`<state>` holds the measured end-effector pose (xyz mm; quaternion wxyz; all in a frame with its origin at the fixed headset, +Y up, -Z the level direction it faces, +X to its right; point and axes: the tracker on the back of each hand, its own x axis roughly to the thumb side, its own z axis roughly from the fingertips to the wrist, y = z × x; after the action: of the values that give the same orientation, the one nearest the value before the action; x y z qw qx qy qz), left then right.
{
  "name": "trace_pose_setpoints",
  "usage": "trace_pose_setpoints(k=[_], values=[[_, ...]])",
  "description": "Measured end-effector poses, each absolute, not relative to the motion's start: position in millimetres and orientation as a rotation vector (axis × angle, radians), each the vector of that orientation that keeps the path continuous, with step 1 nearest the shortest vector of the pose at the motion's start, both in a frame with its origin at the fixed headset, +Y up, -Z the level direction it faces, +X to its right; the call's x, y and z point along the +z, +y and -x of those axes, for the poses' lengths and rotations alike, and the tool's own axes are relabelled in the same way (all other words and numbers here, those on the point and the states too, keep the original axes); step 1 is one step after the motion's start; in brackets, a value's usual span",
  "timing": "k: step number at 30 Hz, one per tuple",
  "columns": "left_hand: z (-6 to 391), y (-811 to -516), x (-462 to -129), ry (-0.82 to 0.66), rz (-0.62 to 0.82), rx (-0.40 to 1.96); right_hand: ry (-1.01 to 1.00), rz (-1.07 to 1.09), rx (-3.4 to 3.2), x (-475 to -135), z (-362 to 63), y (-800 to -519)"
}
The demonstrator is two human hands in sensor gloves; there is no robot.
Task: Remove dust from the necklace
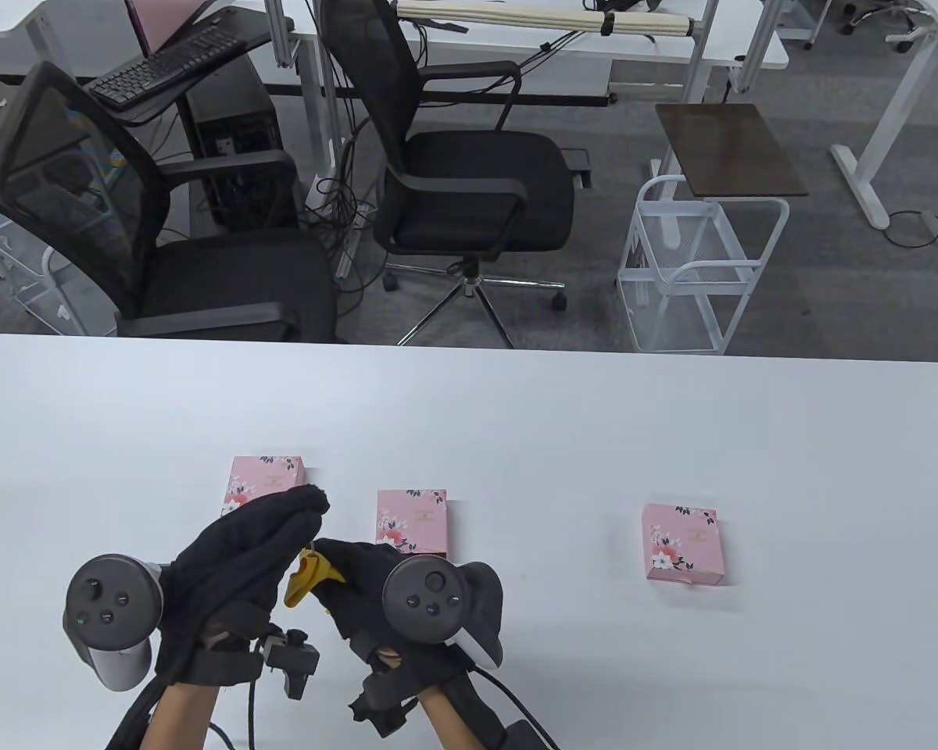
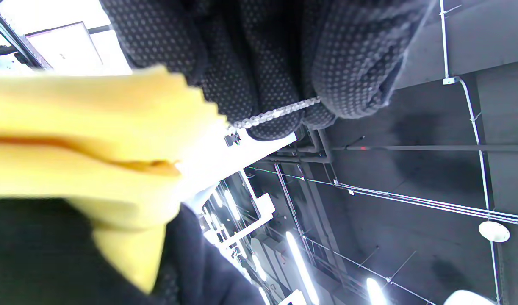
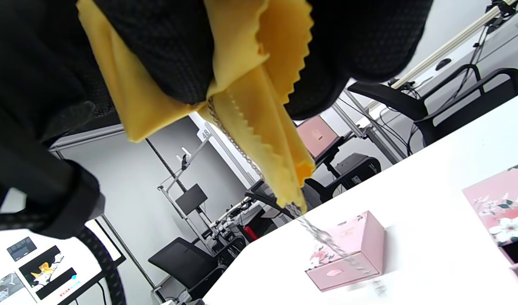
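- I see the necklace (image 2: 275, 114) as a thin silver chain in the upper middle of the left wrist view, running from the gloved fingertips (image 2: 347, 80) of my left hand (image 1: 242, 562) to the edge of the yellow cloth (image 2: 93, 140); those fingertips are pressed together and pinch the chain
- In the right wrist view the chain (image 3: 237, 146) comes out of the cloth's (image 3: 259, 110) folds near the upper centre and hangs down toward the lower right, its blurred end over the white table (image 3: 432, 212); I cannot tell whether that end touches the surface
- My right hand (image 1: 375, 586) sits in the lower middle of the table view, fingers curled and clamped on the cloth (image 1: 309, 578), which wraps round the chain; the cloth has zigzag-cut edges
- The two hands meet just left of centre at the bottom of the table view, raised above the table (image 1: 516, 437); the left hand's fingers point to the upper right, bunched to a tip
- Three pink floral boxes lie on the table: the left box (image 1: 266, 476) is partly hidden behind my left hand; the middle box (image 1: 411, 519) sits just above my right hand; the right box (image 1: 682, 543) lies well apart toward the right
- Beyond the table's far edge, in the upper half of the frame, stand two black office chairs (image 1: 453, 172) and a white wire cart (image 1: 696, 266)
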<state>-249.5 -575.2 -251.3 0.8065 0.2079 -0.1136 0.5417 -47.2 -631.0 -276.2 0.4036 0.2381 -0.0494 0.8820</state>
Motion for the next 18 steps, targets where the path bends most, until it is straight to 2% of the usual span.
trace_pose_setpoints(k=[18], values=[[249.2, -574.6, -249.6, -0.263, -0.454, 1.183, -0.085, -0.605, 2.371, -275.3, 55.4, -635.6]])
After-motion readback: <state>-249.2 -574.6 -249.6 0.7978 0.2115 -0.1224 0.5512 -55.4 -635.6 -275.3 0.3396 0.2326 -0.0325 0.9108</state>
